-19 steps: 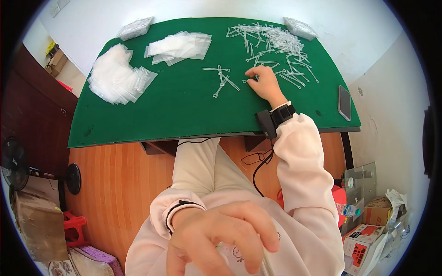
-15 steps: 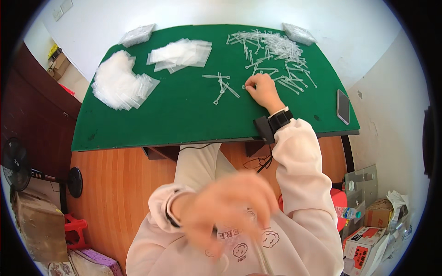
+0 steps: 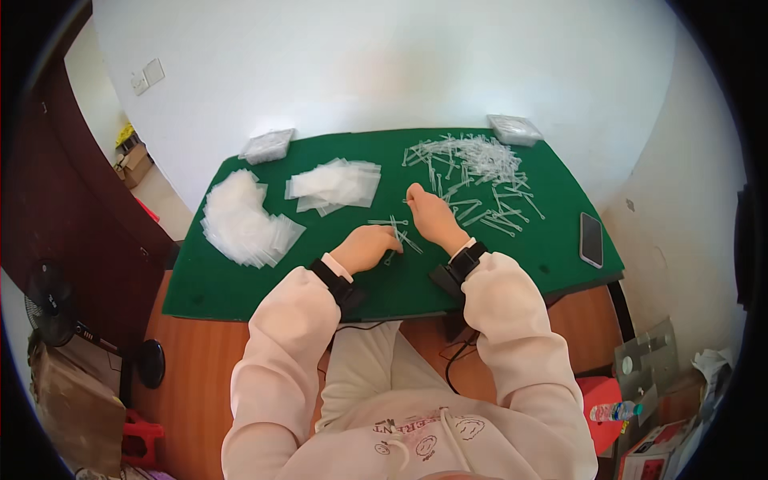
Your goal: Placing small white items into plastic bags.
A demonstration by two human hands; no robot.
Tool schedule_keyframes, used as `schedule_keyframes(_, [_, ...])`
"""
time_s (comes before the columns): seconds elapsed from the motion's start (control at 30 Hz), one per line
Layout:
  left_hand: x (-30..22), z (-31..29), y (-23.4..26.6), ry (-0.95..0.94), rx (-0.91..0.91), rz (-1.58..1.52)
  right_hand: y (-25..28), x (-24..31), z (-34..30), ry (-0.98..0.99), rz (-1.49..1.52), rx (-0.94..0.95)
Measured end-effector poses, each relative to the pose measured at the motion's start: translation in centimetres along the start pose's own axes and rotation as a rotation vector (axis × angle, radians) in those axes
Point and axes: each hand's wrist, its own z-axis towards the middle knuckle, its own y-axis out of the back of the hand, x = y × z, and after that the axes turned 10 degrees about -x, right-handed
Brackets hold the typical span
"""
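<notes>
On the green table, a small group of clear plastic sticks with looped ends (image 3: pixel 410 242) lies crossed over one another. My left hand (image 3: pixel 366 246) is at the left side of this group, its fingers curled together and their tips among the sticks; what they grip is hidden. Just beyond and to the right, my right hand (image 3: pixel 434 218) is closed in a pinch, with the small looped end of a clear stick showing at its fingertips. A large heap of similar sticks (image 3: pixel 480 156) spreads behind it at the far right, with loose ones scattered nearer.
Clear flat plastic bags lie in a fanned pile (image 3: pixel 240 220) at left and a second pile (image 3: pixel 334 186) at middle back. Packed clear bundles stand at the left (image 3: pixel 268 146) and right (image 3: pixel 514 130) back corners. A phone (image 3: pixel 591 238) lies near the right edge.
My left hand has moved from in front of my chest forward to the small group of sticks. My right hand has come closer to that group, still pinched. The view has tilted upward.
</notes>
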Motion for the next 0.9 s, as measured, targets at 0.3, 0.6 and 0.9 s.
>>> schedule_keyframes(0.3, [-0.1, 2.7, 1.0, -0.159, 0.220, -0.013, -2.9, -4.6, 0.4, 0.135, -0.060, 0.146])
schedule_keyframes(0.6, [1.5, 5.5, 2.5, 0.097, 0.012, -0.378, -2.4, -4.3, -0.3, 0.097, -0.040, 0.165])
schedule_keyframes(0.9, [5.4, 2.7, -0.6, 0.378, 0.052, -0.123, -2.4, -3.9, -0.2, 0.124, -0.040, 0.242])
